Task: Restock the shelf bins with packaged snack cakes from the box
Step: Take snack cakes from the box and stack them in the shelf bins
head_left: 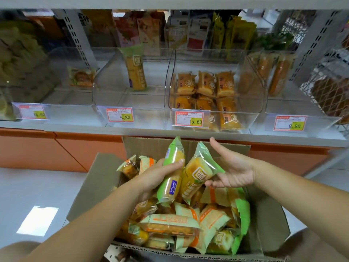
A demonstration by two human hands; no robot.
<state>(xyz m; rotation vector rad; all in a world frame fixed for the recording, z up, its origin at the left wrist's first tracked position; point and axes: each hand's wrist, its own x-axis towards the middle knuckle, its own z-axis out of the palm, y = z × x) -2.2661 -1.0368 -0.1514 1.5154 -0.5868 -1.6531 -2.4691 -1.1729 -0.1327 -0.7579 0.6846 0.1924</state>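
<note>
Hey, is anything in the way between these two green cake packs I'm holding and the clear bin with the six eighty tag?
Nothing visible blocks it. The green packs sit above the box, and the bin opens at its top front. Inside, one matching pack stands upright at the back, with room in front of it.

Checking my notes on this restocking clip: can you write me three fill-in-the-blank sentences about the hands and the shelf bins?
1. The left hand grips a ____ cake pack.
2. The right hand is ____, fingers straight, touching a second pack.
3. The bin tagged 6.80 holds ____ upright pack.
Missing words: green; open; one.
</note>
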